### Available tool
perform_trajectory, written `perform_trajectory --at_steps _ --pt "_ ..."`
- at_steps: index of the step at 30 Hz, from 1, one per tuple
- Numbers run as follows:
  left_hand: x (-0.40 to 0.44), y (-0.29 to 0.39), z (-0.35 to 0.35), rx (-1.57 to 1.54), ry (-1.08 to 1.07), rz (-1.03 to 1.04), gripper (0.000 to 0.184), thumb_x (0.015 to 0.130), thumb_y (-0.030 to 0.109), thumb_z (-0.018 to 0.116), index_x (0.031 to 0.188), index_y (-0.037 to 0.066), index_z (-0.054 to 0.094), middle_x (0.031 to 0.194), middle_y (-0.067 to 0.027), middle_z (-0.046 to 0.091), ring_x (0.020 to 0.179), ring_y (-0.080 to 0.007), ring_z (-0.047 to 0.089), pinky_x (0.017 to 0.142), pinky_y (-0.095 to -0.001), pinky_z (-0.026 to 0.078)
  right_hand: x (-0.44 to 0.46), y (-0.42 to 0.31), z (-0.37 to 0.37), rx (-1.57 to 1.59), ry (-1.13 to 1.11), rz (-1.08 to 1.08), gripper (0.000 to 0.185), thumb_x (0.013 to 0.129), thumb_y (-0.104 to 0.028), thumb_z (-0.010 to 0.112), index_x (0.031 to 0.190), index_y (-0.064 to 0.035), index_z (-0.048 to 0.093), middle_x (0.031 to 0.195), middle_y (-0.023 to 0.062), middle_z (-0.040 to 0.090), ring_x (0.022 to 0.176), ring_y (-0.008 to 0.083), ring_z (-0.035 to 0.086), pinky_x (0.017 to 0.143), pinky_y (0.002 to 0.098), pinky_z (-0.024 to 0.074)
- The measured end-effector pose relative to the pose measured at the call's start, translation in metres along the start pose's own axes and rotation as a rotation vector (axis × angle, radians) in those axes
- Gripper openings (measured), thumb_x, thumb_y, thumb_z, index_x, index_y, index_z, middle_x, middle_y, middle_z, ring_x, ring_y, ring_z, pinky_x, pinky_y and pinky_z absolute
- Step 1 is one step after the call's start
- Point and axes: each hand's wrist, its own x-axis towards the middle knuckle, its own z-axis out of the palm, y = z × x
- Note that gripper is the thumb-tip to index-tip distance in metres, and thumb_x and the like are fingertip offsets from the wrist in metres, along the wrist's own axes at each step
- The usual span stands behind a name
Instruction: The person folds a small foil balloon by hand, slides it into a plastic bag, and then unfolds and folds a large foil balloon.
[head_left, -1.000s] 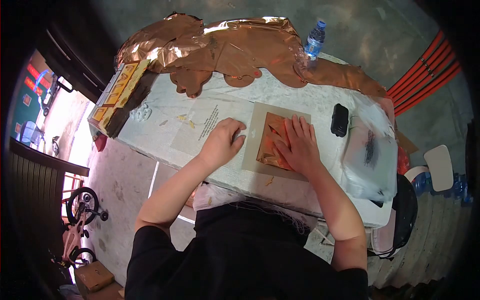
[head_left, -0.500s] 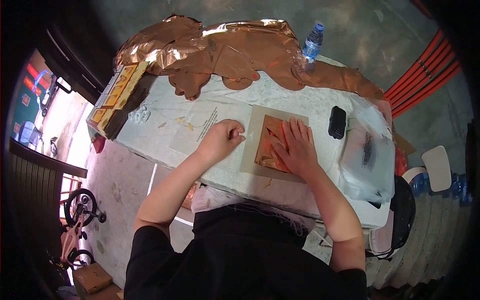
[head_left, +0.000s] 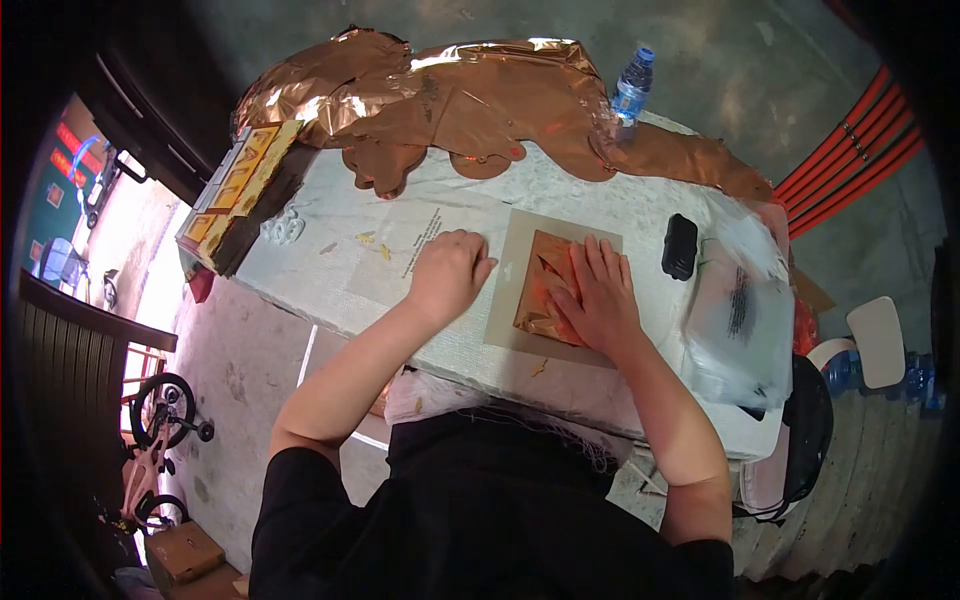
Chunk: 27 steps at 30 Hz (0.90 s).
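My right hand [head_left: 604, 298] lies flat, fingers stretched out, on a folded copper-coloured foil piece [head_left: 540, 300]. The foil lies on a grey-beige card [head_left: 505, 318], whose edges show around it. To its left, my left hand [head_left: 450, 275] is closed in a loose fist, and its inside is hidden. That hand is over the right edge of a clear plastic bag [head_left: 385, 265] with printed text. Small yellowish scraps [head_left: 372, 244] lie at the bag.
Large copper foil shapes [head_left: 480, 110] line the far side of the white-covered table [head_left: 330, 300], with a water bottle [head_left: 632, 88]. A black case [head_left: 679, 246] and stacked clear bags [head_left: 735, 320] lie right. A yellow-printed box [head_left: 240, 185] stands left, near a white coil [head_left: 283, 227].
My left hand has moved slightly right and rolled, its curled fingers now turned more downward. The right hand stays flat on the foil. The whole view has shifted a little.
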Motion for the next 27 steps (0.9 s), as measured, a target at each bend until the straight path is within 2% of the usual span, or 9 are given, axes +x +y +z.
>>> perform_trajectory --at_steps 6,18,21,23,27 --pt "-0.001 0.002 -0.005 -0.029 -0.033 -0.009 0.024 0.08 0.016 0.068 0.073 0.001 0.051 0.07 -0.0148 0.055 0.076 -0.0353 0.055 0.07 -0.0419 0.044 -0.001 0.001 0.001 0.002 0.013 -0.003 0.069 0.093 -0.048 0.045 0.144 -0.0038 0.032 0.15 0.02 0.026 0.14 0.0369 0.022 0.114 0.0491 0.0124" --pt "-0.001 -0.008 -0.004 -0.149 -0.076 -0.046 0.022 0.079 0.014 0.071 0.078 0.0 0.054 0.07 -0.0129 0.054 0.069 -0.0301 0.053 0.066 -0.0388 0.044 0.0 0.001 0.002 0.002 0.019 -0.005 0.068 0.093 -0.048 0.044 0.143 -0.0037 0.033 0.15 0.0202 0.027 0.14 0.0374 0.021 0.114 0.0495 0.0125" --pt "0.0 -0.005 -0.006 -0.203 -0.054 -0.094 0.018 0.082 0.013 0.067 0.081 0.0 0.055 0.072 -0.014 0.056 0.066 -0.028 0.054 0.063 -0.0365 0.045 -0.001 0.002 0.004 0.004 0.024 -0.007 0.068 0.093 -0.048 0.044 0.143 -0.0037 0.033 0.15 0.0202 0.027 0.14 0.0374 0.021 0.114 0.0493 0.0124" --pt "0.002 0.0 -0.009 -0.211 -0.042 -0.234 0.016 0.085 0.013 0.063 0.082 -0.002 0.056 0.074 -0.0159 0.059 0.064 -0.0257 0.057 0.061 -0.0343 0.046 -0.001 0.002 0.004 0.004 0.034 -0.011 0.068 0.093 -0.048 0.044 0.143 -0.0037 0.033 0.15 0.0202 0.027 0.14 0.0374 0.021 0.114 0.0492 0.0123" --pt "0.007 0.004 -0.012 -0.216 -0.009 -0.283 0.017 0.085 0.013 0.061 0.082 -0.003 0.056 0.074 -0.0176 0.06 0.062 -0.024 0.057 0.06 -0.0337 0.046 0.0 0.001 0.002 0.017 0.029 -0.002 0.068 0.092 -0.049 0.045 0.143 -0.0037 0.034 0.15 0.0202 0.027 0.139 0.0376 0.022 0.114 0.0488 0.0123"
